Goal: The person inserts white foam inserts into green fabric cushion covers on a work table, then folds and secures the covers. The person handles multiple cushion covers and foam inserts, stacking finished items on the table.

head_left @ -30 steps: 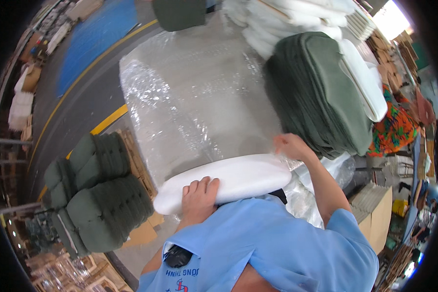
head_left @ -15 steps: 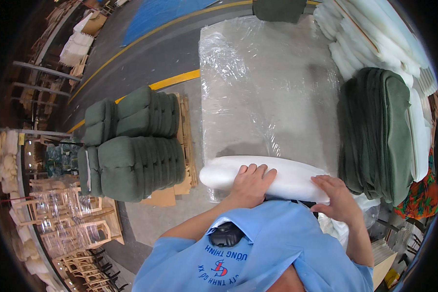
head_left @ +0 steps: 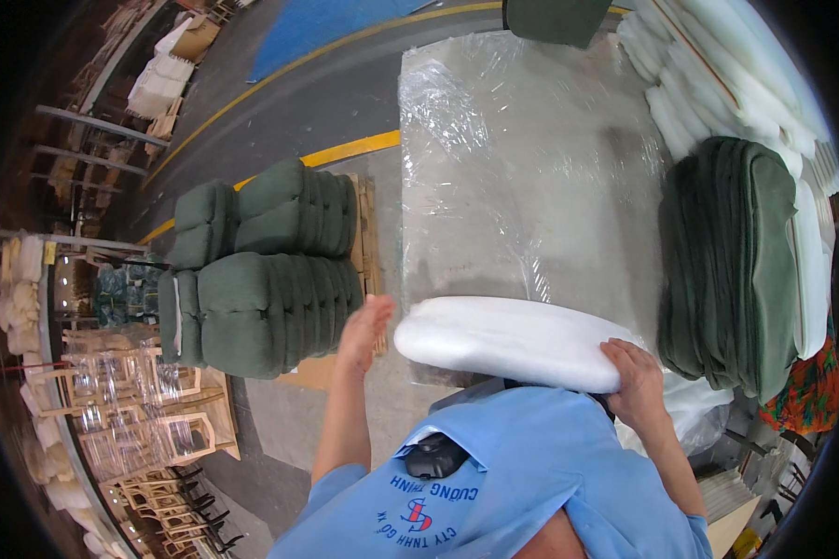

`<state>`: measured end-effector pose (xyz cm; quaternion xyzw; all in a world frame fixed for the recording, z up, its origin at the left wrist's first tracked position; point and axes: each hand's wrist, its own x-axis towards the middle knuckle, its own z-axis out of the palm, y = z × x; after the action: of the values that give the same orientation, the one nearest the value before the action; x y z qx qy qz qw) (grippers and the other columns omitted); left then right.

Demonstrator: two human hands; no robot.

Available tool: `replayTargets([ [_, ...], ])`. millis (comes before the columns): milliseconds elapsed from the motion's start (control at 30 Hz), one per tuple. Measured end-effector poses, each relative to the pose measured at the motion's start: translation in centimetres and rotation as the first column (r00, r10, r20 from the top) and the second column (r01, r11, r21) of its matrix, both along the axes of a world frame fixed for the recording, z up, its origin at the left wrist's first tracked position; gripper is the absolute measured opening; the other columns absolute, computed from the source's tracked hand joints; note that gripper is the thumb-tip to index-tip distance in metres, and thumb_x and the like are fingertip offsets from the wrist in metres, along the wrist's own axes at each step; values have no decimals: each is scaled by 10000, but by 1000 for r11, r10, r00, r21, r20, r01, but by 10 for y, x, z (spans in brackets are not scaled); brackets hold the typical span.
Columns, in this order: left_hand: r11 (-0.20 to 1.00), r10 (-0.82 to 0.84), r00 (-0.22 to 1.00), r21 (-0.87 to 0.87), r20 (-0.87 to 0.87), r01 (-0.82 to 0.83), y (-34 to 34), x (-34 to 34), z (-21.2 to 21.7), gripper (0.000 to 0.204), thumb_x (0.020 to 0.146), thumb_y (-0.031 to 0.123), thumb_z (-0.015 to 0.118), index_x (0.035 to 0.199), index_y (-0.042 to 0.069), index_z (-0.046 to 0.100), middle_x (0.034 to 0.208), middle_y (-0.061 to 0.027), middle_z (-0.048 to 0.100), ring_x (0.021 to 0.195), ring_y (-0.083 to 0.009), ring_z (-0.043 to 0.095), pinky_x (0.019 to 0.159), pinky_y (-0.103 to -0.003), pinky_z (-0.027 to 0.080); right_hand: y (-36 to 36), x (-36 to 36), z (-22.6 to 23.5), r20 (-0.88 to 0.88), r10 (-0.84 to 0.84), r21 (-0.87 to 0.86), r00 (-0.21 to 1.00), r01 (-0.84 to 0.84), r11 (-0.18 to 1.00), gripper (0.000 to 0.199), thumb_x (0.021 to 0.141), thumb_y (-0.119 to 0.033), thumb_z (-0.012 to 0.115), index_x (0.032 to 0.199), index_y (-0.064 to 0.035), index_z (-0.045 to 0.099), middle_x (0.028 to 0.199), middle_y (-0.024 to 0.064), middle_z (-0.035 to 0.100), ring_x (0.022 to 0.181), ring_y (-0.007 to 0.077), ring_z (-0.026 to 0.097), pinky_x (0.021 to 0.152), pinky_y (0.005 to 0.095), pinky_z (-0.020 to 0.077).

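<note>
A thick white roll of soft padding lies across the near edge of the film-covered table, right in front of my body. My right hand grips its right end, with the fingers curled over the top. My left hand is off the padding, raised just beyond its left end. Its fingers are stretched out and hold nothing. Clear plastic film covers the grey tabletop and shines in wrinkles on the left side.
Stacked dark green cushions stand on a pallet to the left. At the right edge a pile of folded green covers rises, with white batting behind it. Another green piece lies at the far edge. Wrapped wooden frames sit lower left.
My left hand has let go of the white padding and swung left, past its end. The right hand stays at the right end, with its fingers now closed around it.
</note>
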<state>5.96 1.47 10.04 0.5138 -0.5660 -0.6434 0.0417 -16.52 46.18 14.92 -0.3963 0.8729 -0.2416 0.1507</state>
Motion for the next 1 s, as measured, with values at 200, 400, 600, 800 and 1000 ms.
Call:
replayTargets([
  [200, 892, -311, 946, 314, -95, 325, 15, -27, -17, 771, 1103, 659, 371, 1497, 39, 604, 1580, -141, 548, 1460, -260, 485, 1241, -374, 334, 3, 10, -3, -11, -12, 11, 1000, 13, 1000, 647, 642, 1, 705, 1284, -69, 677, 1342, 183, 687, 1257, 386, 642, 1060, 488, 497],
  [400, 783, -548, 833, 301, -82, 545, 1, -54, -10, 838, 1074, 722, 323, 1595, 87, 486, 1638, -135, 482, 1512, -271, 430, 1258, -392, 316, 3, 13, -7, -17, -11, 10, 1000, 11, 1000, 641, 641, -28, 701, 1280, -67, 683, 1350, 188, 686, 1248, 399, 646, 1053, 495, 499],
  [600, 830, -399, 877, 301, -269, 470, -26, -51, 2, 988, 1013, 813, 280, 1698, 102, 245, 1680, -156, 413, 1552, -300, 374, 1279, -436, 291, 1, 10, -3, 2, -42, -18, 999, 42, 999, 626, 635, -41, 721, 1259, -72, 701, 1326, 184, 704, 1233, 388, 663, 1052, 491, 510],
  [800, 772, -88, 889, 533, -449, 345, -5, -61, -16, 865, 1074, 696, 346, 1688, 91, 267, 1697, -243, 343, 1566, -337, 353, 1278, -505, 292, 10, -1, -3, 77, -79, -47, 994, 83, 995, 638, 648, -49, 787, 1281, -65, 707, 1312, 191, 711, 1243, 387, 662, 1063, 482, 523],
  [1000, 901, 141, 878, 426, -457, 77, 10, -35, -22, 714, 1023, 570, 647, 1514, 66, 527, 1480, -243, 588, 1312, -388, 612, 947, -524, 589, -1, -36, -5, 141, -62, 82, 988, 51, 995, 788, 744, -260, 883, 1457, -129, 572, 1215, 171, 729, 1128, 401, 693, 957, 509, 549],
])
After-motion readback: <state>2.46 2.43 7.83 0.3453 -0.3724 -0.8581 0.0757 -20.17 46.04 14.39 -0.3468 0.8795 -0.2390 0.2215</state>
